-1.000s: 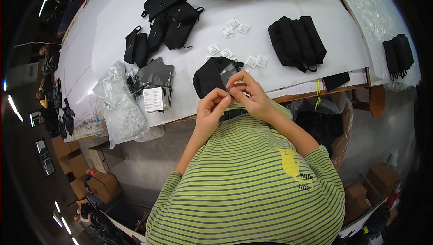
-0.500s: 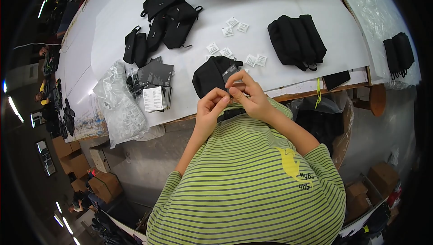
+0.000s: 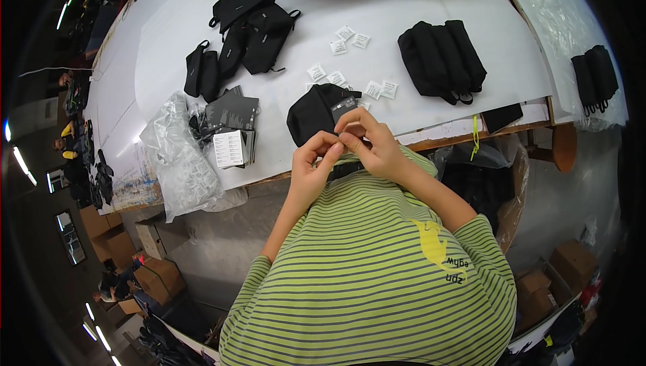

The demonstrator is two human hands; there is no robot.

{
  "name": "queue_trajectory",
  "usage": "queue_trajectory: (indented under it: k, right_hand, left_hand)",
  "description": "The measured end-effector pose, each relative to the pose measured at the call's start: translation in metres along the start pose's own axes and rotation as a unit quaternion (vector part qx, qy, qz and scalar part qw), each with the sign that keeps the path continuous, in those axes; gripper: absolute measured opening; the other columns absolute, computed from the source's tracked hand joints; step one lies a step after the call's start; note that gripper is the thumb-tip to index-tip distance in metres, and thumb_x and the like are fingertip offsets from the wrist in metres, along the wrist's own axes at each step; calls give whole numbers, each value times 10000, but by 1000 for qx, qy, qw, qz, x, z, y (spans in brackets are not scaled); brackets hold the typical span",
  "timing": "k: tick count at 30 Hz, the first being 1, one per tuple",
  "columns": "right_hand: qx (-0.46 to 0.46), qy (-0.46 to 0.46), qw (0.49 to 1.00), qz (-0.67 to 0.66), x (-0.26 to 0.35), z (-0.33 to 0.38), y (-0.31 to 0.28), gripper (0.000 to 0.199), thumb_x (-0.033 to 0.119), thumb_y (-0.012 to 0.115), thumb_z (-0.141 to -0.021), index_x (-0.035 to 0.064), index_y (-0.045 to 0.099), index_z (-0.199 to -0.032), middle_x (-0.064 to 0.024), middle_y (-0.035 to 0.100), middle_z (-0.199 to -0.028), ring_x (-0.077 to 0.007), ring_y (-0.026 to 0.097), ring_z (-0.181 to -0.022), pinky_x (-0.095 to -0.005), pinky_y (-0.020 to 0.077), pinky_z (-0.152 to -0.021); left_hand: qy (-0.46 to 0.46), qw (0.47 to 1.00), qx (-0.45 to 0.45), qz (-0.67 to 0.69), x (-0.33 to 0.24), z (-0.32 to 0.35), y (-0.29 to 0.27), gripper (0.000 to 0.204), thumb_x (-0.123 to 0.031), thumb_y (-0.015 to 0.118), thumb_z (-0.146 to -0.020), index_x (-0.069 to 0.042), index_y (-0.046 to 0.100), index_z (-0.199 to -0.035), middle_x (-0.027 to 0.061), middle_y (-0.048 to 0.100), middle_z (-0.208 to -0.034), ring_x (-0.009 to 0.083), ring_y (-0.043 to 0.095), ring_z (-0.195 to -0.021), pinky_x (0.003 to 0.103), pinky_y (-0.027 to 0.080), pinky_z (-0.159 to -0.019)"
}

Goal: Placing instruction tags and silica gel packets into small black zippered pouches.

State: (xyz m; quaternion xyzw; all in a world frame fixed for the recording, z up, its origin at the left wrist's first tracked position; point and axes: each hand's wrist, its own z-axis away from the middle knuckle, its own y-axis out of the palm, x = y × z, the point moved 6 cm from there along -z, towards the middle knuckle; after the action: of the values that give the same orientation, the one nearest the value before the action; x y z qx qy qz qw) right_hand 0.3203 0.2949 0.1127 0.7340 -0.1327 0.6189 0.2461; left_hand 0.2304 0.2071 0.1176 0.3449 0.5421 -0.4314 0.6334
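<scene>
Both hands meet over the table's near edge, in front of a black fabric pouch [image 3: 308, 115]. My left hand [image 3: 313, 164] is closed, thumb and fingertips pinched together. My right hand [image 3: 374, 145] pinches right beside it, with bent fingers touching or nearly touching the left fingertips. Whatever small thing is between them is hidden. A dark printed card tag [image 3: 346, 107] lies against the pouch's right side, just beyond my right fingers. Small white sachets [image 3: 316, 73] lie scattered past the pouch.
Left of the pouch are a stack of dark cards [image 3: 232, 113] and a clear plastic bag [image 3: 180, 164] of white sachets. More black pouches [image 3: 266, 36] lie far left, with a row of black pouches [image 3: 442, 59] at right. A yellow-green strap [image 3: 475, 138] hangs off the table edge.
My hands stay close together, their fingertips shifting only slightly. The pouch and the things on the table stay in place.
</scene>
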Motion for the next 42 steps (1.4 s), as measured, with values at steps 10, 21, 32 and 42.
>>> queue_trajectory:
  k: [10, 21, 32, 42]
  right_hand:
    - [44, 34, 997, -55, 14, -2, 3, 89, 53, 489, -926, 59, 448, -1005, 5, 537, -709, -25, 416, -596, -179, 321, -559]
    - [-44, 17, 976, -213, 35, -6, -45, 152, 55, 497, -920, 69, 403, -1039, 36, 406, -615, -14, 274, -517, -174, 199, -472]
    - [13, -6, 953, -304, 44, -14, -33, 189, 102, 501, -931, 70, 344, -1032, 18, 338, -577, -44, 264, -490, -196, 180, -469]
    - [9, -32, 965, -261, 46, -11, -51, 179, 94, 496, -935, 74, 341, -1023, 36, 334, -584, -34, 247, -474, -188, 204, -453]
  left_hand:
    - [-8, 990, 130, -50, -3, -20, -9, 137, -121, 580, -885, -43, 522, -982, -15, 550, -773, 48, 499, -729, 195, 395, -651]
    - [31, 933, 246, -260, 9, -39, -15, 147, -151, 539, -875, -41, 559, -971, 68, 564, -915, 189, 526, -876, 309, 409, -815]
    - [71, 928, 279, -235, 8, -22, -13, 448, -30, 617, -747, -97, 520, -1179, 40, 525, -1176, 239, 410, -1109, 359, 303, -1005]
    - [-9, 936, 150, -319, -6, 15, -55, 313, -259, 689, -787, -43, 595, -993, 103, 544, -941, 261, 518, -927, 353, 415, -825]
